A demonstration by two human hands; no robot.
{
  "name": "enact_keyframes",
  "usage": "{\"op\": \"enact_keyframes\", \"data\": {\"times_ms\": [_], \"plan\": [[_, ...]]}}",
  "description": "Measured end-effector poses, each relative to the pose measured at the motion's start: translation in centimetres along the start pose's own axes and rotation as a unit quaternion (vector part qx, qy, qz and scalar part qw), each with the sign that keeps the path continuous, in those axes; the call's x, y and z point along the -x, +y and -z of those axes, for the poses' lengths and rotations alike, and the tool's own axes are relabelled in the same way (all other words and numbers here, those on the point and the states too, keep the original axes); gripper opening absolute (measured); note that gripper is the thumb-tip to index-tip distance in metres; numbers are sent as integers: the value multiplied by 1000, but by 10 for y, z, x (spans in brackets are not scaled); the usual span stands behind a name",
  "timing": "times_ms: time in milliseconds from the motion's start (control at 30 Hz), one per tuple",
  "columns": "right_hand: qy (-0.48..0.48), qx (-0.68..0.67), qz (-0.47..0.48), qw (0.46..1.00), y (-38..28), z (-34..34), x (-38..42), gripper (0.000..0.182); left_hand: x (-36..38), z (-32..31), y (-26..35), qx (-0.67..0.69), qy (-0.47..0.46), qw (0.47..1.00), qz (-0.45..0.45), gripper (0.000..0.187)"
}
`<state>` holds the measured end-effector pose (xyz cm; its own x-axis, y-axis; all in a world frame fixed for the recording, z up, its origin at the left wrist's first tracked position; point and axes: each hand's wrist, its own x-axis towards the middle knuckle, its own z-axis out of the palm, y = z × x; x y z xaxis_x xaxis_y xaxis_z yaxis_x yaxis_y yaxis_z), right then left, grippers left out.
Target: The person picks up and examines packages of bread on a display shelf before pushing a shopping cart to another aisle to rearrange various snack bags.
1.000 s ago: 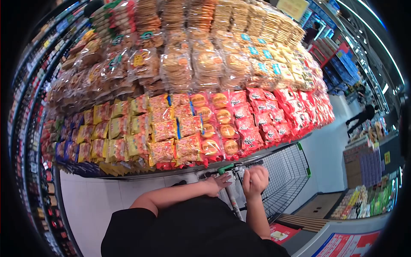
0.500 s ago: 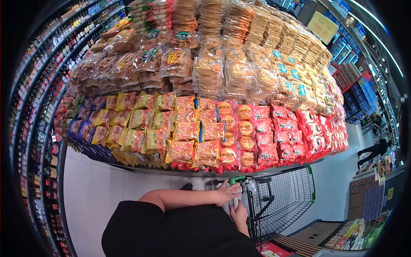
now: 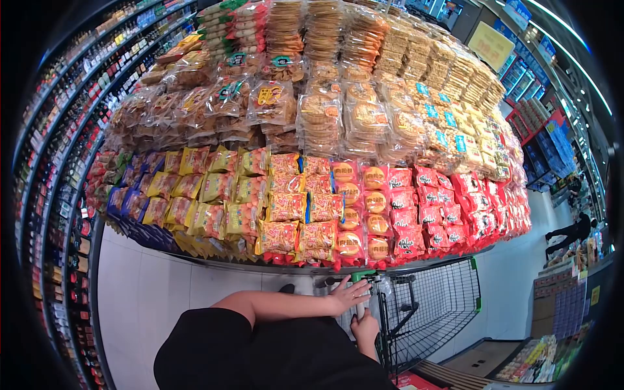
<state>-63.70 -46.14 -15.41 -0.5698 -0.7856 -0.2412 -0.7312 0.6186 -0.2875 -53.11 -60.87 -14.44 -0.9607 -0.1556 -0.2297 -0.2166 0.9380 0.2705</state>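
A shopping cart point(image 3: 432, 305) of black wire mesh with green corners stands ahead and to the right, its basket turned sideways along the display. My left hand point(image 3: 348, 298) reaches across from the left, its fingers stretched and apart over the cart's handle, near the green handle end point(image 3: 363, 275). Lower down, my right hand point(image 3: 366, 326) has its fingers curled round the same handle. A small patch of pale handle point(image 3: 359, 308) shows between the two hands. Part of the grip is hidden beneath the fingers.
A large tiered display holds yellow snack packs point(image 3: 279, 237), red packs point(image 3: 406, 240) and bagged flat biscuits point(image 3: 318, 117). Bottle shelves point(image 3: 71, 162) line the left. A person in dark clothes point(image 3: 572, 231) is far right. Low crates point(image 3: 481, 356) stand beyond the cart; pale floor point(image 3: 162, 292) lies left.
The display sits slightly lower and farther right in view. My left hand has shifted a little on the handle, its fingers more spread. The cart stays beside me.
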Motion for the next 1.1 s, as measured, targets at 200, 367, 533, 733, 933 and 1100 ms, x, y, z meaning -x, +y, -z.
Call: {"op": "enact_keyframes", "data": {"times_ms": [200, 367, 533, 733, 933, 1100], "plan": [[1, 3, -16, 1000, -3, 0, -7, 37, -11, -15, -3, -74, 25, 997, 20, 90], [9, -9, -30, 999, -5, 4, -9, 35, -16, -17, -6, -77, 46, 996, 26, 85], [18, -15, -39, 999, -6, 6, -10, 35, -12, -3, -8, -80, 30, 996, 13, 96], [9, -21, -33, 999, -1, 3, -10, 32, -10, 9, -9, -61, 2, 998, -13, 111], [-7, -46, -52, 998, -1, 8, -9, 32, -9, 25, -6, -33, -12, 999, 8, 87], [8, -65, -59, 996, 3, 2, -8, 38, -12, 16, -9, -69, -8, 998, -11, 94]]}}
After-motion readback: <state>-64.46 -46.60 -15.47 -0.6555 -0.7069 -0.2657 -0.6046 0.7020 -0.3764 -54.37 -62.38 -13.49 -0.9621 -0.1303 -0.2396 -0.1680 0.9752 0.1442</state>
